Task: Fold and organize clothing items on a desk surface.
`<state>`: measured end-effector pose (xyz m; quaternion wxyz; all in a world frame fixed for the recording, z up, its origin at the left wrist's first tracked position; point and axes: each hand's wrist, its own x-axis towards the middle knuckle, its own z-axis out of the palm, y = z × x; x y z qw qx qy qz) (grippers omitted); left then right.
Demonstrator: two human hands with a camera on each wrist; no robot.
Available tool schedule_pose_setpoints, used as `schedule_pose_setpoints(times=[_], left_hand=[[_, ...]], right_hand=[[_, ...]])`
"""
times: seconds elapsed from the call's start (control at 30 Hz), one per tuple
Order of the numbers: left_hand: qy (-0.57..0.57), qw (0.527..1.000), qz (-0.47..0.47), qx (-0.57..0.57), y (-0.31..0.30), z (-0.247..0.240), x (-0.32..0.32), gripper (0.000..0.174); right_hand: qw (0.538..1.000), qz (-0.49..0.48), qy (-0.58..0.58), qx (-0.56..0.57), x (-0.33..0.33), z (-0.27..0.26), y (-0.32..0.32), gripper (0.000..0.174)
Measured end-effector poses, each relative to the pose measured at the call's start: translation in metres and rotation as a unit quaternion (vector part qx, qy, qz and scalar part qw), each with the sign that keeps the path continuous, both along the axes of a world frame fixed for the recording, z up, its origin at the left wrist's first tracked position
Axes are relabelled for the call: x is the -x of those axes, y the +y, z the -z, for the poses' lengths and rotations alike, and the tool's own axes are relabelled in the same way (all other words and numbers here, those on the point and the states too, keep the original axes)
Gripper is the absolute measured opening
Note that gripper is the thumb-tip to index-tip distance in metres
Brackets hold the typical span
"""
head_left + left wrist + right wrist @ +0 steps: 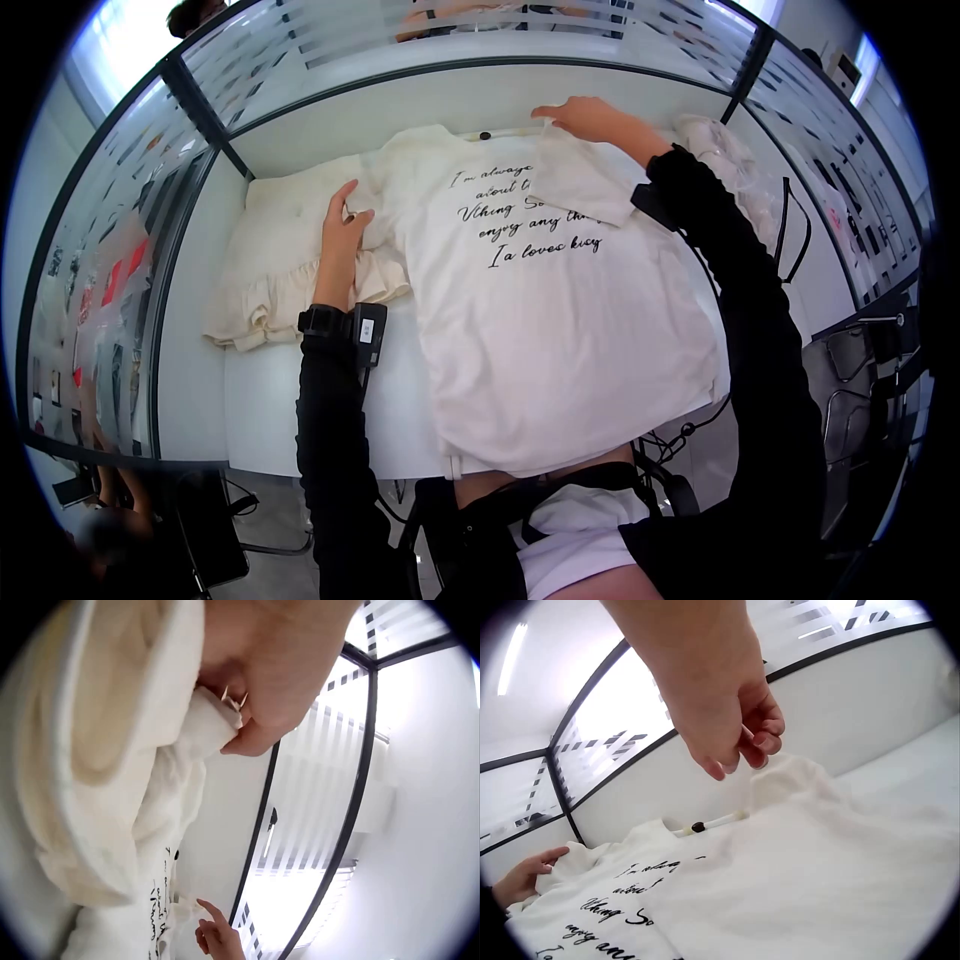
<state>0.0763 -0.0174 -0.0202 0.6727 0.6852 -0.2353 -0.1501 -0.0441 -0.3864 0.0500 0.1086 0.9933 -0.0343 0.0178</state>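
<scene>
A white shirt point(570, 340) with black script lies spread out, one sleeve point(585, 180) folded inward over part of the lettering. My left hand point(342, 240) is at the shirt's left shoulder and sleeve; in the left wrist view, that hand point(262, 675) pinches white cloth point(202, 727) between thumb and fingers. At the upper right, my right hand point(595, 122) is over the folded sleeve's upper end. The right wrist view shows this hand point(720, 712) with loosely bent fingers just above the raised cloth point(791, 776), holding nothing visible.
A cream garment with a ruffled edge point(270, 290) lies left of the shirt on the white table point(390, 440). Plastic-wrapped cloth point(715, 150) and a black strap point(795, 235) are at the right. Framed partitions point(480, 62) enclose the back and sides.
</scene>
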Motion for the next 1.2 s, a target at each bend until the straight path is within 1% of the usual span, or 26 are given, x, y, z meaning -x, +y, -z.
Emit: schedule_pose_setpoints(times=[0.03, 0.1, 0.13, 0.17, 0.2, 0.23, 0.3, 0.33, 0.37, 0.43, 0.53, 0.63, 0.67, 0.77, 0.8, 0.9, 0.93, 1.03, 1.13, 1.2], left_hand=[[0.011, 1.0, 0.0, -0.011, 0.0, 0.0, -0.001, 0.05], [-0.014, 1.0, -0.002, 0.013, -0.001, -0.004, 0.004, 0.049], [-0.01, 1.0, -0.006, -0.007, -0.001, -0.002, 0.001, 0.049], [-0.022, 1.0, -0.015, 0.009, -0.003, -0.003, 0.002, 0.048], [-0.012, 1.0, -0.017, -0.01, -0.001, -0.006, 0.004, 0.048], [-0.002, 0.999, -0.02, -0.03, 0.0, -0.008, 0.006, 0.047], [-0.006, 1.0, -0.017, -0.005, -0.002, -0.005, 0.005, 0.047], [-0.008, 1.0, -0.016, 0.007, -0.002, -0.003, 0.004, 0.047], [-0.011, 1.0, -0.016, 0.01, -0.003, 0.0, 0.002, 0.048], [-0.019, 1.0, -0.018, 0.017, -0.003, 0.005, -0.004, 0.049], [-0.012, 1.0, -0.022, 0.01, -0.003, 0.001, -0.002, 0.049], [-0.025, 0.999, -0.023, 0.011, -0.003, 0.001, 0.0, 0.049], [-0.031, 0.999, -0.025, 0.021, -0.005, 0.003, -0.002, 0.049], [-0.035, 0.999, -0.019, 0.027, -0.004, 0.004, -0.003, 0.049], [-0.032, 0.999, -0.017, 0.025, -0.004, 0.004, -0.003, 0.049], [-0.02, 0.999, -0.017, 0.02, -0.004, 0.004, -0.003, 0.049], [-0.024, 0.999, -0.018, 0.032, -0.006, 0.003, -0.002, 0.049], [-0.029, 0.999, -0.02, 0.038, -0.006, 0.002, 0.001, 0.05], [-0.032, 0.999, -0.017, 0.015, -0.005, 0.001, -0.001, 0.052], [-0.034, 0.999, -0.015, 0.016, -0.006, 0.0, -0.001, 0.054]], right_hand=[[1.0, -0.004, 0.013, 0.007, -0.006, 0.003, -0.002, 0.031], [0.999, -0.009, 0.03, 0.024, -0.019, 0.008, -0.014, 0.024], [0.999, -0.01, 0.035, 0.034, -0.024, 0.012, -0.023, 0.021], [0.998, -0.009, 0.041, 0.043, -0.024, 0.01, -0.025, 0.017], [0.998, -0.009, 0.034, 0.051, -0.022, 0.006, -0.029, 0.013], [0.998, -0.012, 0.014, 0.052, -0.019, 0.003, -0.032, 0.013], [0.998, -0.021, -0.029, 0.056, -0.014, -0.004, -0.043, 0.012], [0.999, -0.005, -0.036, 0.04, -0.011, -0.006, -0.048, 0.011], [0.997, -0.001, -0.05, 0.064, -0.008, -0.006, -0.056, 0.01], [0.997, 0.007, -0.031, 0.073, -0.007, -0.009, -0.073, 0.014], [0.98, -0.05, -0.101, 0.164, 0.003, -0.011, -0.096, 0.016], [0.958, -0.019, -0.125, 0.257, 0.004, -0.01, -0.103, 0.016], [0.956, -0.036, -0.131, 0.261, 0.004, -0.009, -0.105, 0.014], [0.961, -0.021, -0.105, 0.255, 0.001, 0.001, -0.103, 0.013], [0.958, -0.049, -0.137, 0.249, 0.002, 0.004, -0.102, 0.016], [0.945, -0.003, -0.229, 0.234, 0.006, 0.016, -0.087, 0.018], [0.954, 0.031, -0.195, 0.227, 0.007, 0.017, -0.082, 0.024], [0.974, 0.064, -0.154, 0.156, 0.011, 0.021, -0.064, 0.023], [0.992, 0.046, -0.103, 0.053, 0.028, 0.019, -0.044, 0.021], [0.994, 0.058, -0.089, -0.006, 0.043, 0.012, -0.037, 0.021]])
